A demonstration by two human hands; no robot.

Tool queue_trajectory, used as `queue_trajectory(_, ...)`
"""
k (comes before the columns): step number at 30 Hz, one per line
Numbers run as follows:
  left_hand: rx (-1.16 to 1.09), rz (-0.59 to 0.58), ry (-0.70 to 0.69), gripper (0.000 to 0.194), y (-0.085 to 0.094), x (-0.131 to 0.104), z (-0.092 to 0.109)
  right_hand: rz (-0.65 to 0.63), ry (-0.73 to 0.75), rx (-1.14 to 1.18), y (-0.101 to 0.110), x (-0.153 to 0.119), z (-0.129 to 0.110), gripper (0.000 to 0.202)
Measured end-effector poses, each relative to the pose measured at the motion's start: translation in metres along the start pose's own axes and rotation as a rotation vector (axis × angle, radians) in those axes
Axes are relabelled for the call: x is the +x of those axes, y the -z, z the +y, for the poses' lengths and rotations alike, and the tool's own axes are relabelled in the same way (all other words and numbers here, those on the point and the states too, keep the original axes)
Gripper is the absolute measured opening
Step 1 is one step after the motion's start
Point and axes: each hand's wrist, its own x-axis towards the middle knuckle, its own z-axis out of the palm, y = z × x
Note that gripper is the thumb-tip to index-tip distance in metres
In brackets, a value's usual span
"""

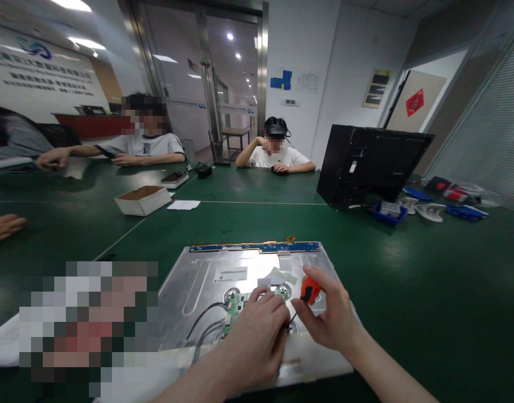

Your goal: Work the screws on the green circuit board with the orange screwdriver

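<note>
A silver metal panel (202,280) lies on the green table, with a long blue circuit strip (248,247) along its far edge. Over the green circuit board (234,305) near the panel's middle rests my left hand (263,324), fingers bent together; what its fingertips hold, if anything, is hidden. My right hand (334,313) grips an orange and black screwdriver (310,289) between thumb and fingers. The screwdriver's thin shaft slants down toward my left fingertips, where its tip is hidden. Dark cables (204,324) curve from the board's left side.
Beyond the panel are a white open box (142,200), white paper (183,205), a large black monitor-like casing (366,168) and a blue tray (390,212). Two people sit across the table. Another person's hand (7,226) rests at left; a blurred-out area covers the lower left.
</note>
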Motion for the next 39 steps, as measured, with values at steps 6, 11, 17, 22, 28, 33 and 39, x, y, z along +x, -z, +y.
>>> queue_trajectory(6,0.021,-0.022,0.016,0.015,0.0013,-0.0003,0.0014,-0.055,-0.011,0.094,0.0035,-0.0007,0.0003,0.055)
queue_trajectory(11,0.015,-0.035,0.012,0.016,0.0018,0.0012,0.0002,-0.022,-0.023,0.041,0.0007,-0.0036,0.0009,0.054)
queue_trajectory(17,0.001,0.000,0.007,0.017,0.0014,-0.0002,0.0018,0.039,-0.007,0.004,-0.0028,-0.0038,0.0019,0.047)
queue_trajectory(22,-0.009,0.035,-0.006,0.015,0.0001,-0.0003,0.0017,0.016,0.023,0.003,-0.0004,0.0009,0.0007,0.043)
queue_trajectory(28,0.009,-0.001,-0.006,0.015,0.0007,0.0000,0.0008,-0.036,0.026,0.079,0.0047,0.0039,-0.0027,0.053)
queue_trajectory(33,0.005,-0.015,-0.006,0.017,0.0011,0.0002,0.0007,-0.018,0.009,0.070,0.0020,0.0017,-0.0015,0.057)
queue_trajectory(39,0.004,-0.009,0.007,0.018,0.0022,0.0004,0.0024,0.040,-0.007,0.041,-0.0033,-0.0033,0.0009,0.058)
